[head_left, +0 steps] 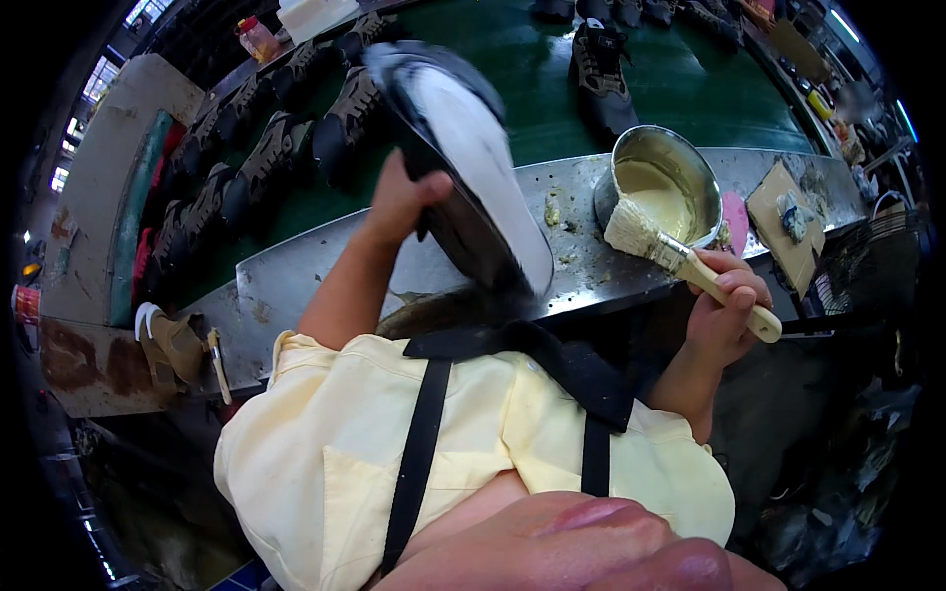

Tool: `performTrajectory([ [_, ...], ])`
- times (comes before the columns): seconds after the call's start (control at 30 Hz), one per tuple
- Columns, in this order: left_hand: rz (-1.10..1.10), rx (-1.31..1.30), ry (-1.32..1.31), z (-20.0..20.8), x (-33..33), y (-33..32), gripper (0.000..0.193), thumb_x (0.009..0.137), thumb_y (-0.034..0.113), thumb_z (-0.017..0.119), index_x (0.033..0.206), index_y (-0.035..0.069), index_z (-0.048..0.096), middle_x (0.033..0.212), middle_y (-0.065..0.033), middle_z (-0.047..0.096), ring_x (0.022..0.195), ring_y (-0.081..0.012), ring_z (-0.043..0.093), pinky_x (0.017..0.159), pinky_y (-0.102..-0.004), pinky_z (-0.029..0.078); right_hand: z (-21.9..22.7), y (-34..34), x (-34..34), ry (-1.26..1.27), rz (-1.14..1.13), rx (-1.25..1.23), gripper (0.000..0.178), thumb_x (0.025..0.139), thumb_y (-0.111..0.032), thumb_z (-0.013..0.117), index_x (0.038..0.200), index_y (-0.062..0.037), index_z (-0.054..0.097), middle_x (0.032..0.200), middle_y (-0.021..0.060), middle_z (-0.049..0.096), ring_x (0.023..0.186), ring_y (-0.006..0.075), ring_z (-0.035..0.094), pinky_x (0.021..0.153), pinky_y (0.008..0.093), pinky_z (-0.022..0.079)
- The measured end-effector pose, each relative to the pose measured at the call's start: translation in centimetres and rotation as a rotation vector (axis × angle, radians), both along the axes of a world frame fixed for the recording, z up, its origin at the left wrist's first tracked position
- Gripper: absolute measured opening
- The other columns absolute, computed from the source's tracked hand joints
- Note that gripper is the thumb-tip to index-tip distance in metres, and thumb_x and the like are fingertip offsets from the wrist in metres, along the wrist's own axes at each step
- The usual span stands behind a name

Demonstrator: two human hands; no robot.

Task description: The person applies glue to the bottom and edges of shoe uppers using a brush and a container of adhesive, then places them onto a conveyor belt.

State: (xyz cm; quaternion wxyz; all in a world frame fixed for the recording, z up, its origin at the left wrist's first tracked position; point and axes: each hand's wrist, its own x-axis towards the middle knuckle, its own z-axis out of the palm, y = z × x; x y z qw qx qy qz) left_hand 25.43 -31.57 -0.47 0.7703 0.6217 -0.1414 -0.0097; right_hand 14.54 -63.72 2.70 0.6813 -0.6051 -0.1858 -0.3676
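Note:
My left hand [402,197] grips a dark shoe [458,167], tilted so its pale, whitish underside faces up and to the right; the shoe is partly smeared by motion. In my right hand [729,295] is the wooden handle of a flat paintbrush [670,251], its bristles caked with cream-coloured paste. The brush head is at the near lip of a metal pot [705,172] holding cream-coloured liquid; whether they touch I cannot tell. This pot stands tilted on a metal ledge [581,187].
Beyond the ledge is a green surface [532,79] bearing a single dark shoe [603,84] and, at left, rows of shoes [266,158]. A piece of cardboard [783,222] lies right of the pot. Another brush [219,364] rests at the left.

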Motion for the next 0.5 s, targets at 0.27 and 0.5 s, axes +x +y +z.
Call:
performTrajectory([
  [0.27,0.595,-0.701,0.305,1.1,4.9,2.7,0.065,0.071,0.049,0.067,0.119,0.009,0.049,0.119,-0.0100,0.053,0.110,-0.0281,0.048,0.100,-0.0448,0.032,-1.4,-2.1,0.0,0.012,0.047,0.063,0.033,0.089,-0.034,0.052,0.079,-0.0025,0.052,0.078,0.0246,0.061,0.055,0.0215,0.057,0.046,0.0243,0.045],
  [0.5,0.828,-1.118,0.296,-3.1,13.7,1.8,0.070,0.071,0.057,0.063,0.121,0.010,0.048,0.122,-0.0078,0.051,0.111,-0.0277,0.049,0.098,-0.0440,0.035,-2.0,-4.0,0.4,0.042,-0.002,0.073,0.033,0.091,-0.036,0.049,0.084,-0.0036,0.049,0.079,0.0211,0.059,0.061,0.0230,0.058,0.053,0.0268,0.048],
])
